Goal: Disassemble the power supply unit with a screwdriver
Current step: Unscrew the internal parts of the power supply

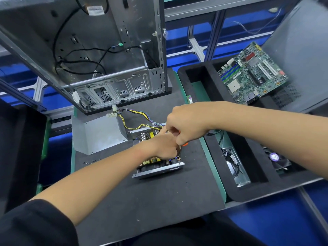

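A: The power supply (156, 166) lay open on the black mat (142, 196) in front of the person, its metal tray running lengthwise from the near edge toward the upright computer case (106, 68), tilted a little to the right. Both hands covered its middle, so most of the circuit board was hidden.

B: What could be made out of the tool?

A: Only a sliver of the orange handle of the screwdriver (184, 144), below the right hand (186, 125). That hand was curled tightly around it. The shaft and tip were out of sight, so which screw it met could not be told.

B: And the other hand?

A: The left hand (165, 148) rested on the power supply with its fingers curled over the board, touching the right hand. Whether it pinched anything could not be told.

B: Anything else nearby?

A: The unit's bent grey cover (97, 134) lay just left of it. A bundle of yellow and black wires (136, 119) ran from the far end toward the case. Small dark screws (89, 162) sat on the mat to the left. A green motherboard (252, 75) rested in the black foam tray (195, 80) on the right.
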Available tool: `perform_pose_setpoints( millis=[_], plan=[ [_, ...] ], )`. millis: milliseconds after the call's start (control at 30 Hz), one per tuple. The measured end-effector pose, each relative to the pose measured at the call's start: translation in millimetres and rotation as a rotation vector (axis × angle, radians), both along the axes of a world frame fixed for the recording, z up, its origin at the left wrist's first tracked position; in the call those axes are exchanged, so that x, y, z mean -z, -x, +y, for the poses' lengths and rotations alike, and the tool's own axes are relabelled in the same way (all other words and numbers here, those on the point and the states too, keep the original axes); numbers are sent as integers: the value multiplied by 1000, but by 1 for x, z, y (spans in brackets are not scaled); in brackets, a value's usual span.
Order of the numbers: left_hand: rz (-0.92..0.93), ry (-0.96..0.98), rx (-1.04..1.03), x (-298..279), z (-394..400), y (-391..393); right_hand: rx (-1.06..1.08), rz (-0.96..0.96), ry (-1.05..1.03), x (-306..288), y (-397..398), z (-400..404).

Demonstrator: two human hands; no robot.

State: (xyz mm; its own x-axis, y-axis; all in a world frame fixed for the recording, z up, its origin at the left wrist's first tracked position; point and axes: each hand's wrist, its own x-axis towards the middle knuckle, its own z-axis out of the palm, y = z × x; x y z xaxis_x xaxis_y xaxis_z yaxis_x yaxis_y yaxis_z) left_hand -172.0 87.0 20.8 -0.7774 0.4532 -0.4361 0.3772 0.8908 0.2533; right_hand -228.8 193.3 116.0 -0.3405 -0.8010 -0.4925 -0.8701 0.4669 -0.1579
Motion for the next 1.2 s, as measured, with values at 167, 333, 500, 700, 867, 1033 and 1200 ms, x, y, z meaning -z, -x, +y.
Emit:
perform_pose_setpoints(
  millis=[167,333,500,700,867,1033,1200],
  plan=[
    [-58,-27,-69,0,0,0,19,-14,31,-3,1,1],
    [-106,-21,-108,-12,4,0,7,-17,21,-1,-2,-1],
    [-156,-54,-140,-11,3,-1,-11,6,15,2,-4,-2],
    [-143,-41,-136,-17,6,-2,-14,13,10,-1,-6,1],
    [-142,9,-128,-20,8,-1,-12,25,6,-4,-6,2],
    [-150,41,-135,-18,8,-2,-11,38,16,-2,-7,2],
    [-135,26,-115,-14,5,-2,-20,32,24,-1,-8,2]
  ],
)
